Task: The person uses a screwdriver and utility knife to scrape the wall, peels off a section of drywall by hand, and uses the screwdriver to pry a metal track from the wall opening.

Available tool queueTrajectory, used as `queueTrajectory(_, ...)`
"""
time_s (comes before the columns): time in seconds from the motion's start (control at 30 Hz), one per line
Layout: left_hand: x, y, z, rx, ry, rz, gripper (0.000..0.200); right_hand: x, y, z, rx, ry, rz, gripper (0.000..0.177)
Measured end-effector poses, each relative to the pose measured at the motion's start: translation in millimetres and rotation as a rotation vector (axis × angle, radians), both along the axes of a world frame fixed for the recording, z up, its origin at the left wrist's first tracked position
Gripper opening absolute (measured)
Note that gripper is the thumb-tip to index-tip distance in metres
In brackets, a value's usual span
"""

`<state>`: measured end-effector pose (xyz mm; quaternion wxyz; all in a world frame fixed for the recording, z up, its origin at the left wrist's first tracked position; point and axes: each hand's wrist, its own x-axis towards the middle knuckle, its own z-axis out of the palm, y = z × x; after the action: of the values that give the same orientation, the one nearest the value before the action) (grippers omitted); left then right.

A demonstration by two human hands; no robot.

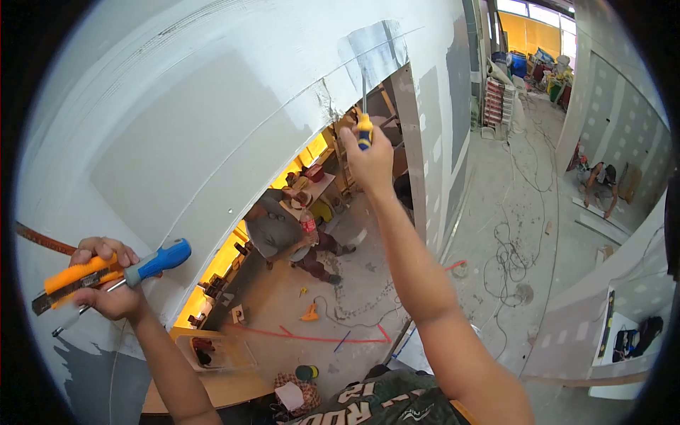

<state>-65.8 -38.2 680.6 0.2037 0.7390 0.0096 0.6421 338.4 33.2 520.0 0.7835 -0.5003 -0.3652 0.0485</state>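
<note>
My right hand is closed round the handle of a yellow-and-blue screwdriver. The shaft points up along the wall, over the grey patch above the opening's corner; whether the tip touches cannot be made out. A broken, cracked spot in the plaster lies just left of it, at the opening's edge. My left hand, at the lower left by the wall, grips two tools together: an orange utility knife and a blue-handled screwdriver, its shaft slanting down to the left.
Through the opening, a person holding a bottle stands below, near an orange tool on the floor. A clear bin sits lower left. Cables tangle in the corridor at right, where another person crouches beside boards.
</note>
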Motion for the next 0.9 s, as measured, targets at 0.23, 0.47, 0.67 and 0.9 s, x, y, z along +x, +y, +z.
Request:
queueTrajectory(0.23, 0.4, 0.5, -1.7, -0.089, -0.064, 0.052, 0.077, 1.5, 33.4, 21.5, -0.079, 0.183, 0.288, 0.034)
queueTrajectory(0.47, 2.0, 0.8, -1.8, -0.078, -0.034, 0.048, 0.075, -2.6, 46.8, 33.8, -0.088, 0.206, 0.454, 0.022)
queueTrajectory(0.67, 6.6, -2.5, 0.8, -0.054, -0.031, 0.089, 0.073, -11.1, 66.6, 14.4, 0.185, 0.074, 0.250, 0.020)
queueTrajectory(0.9, 9.8, -4.7, 0.1, -0.106, -0.085, 0.113, 0.077, -59.3, 18.0, 5.3, 0.303, 0.075, 0.039, 0.022)
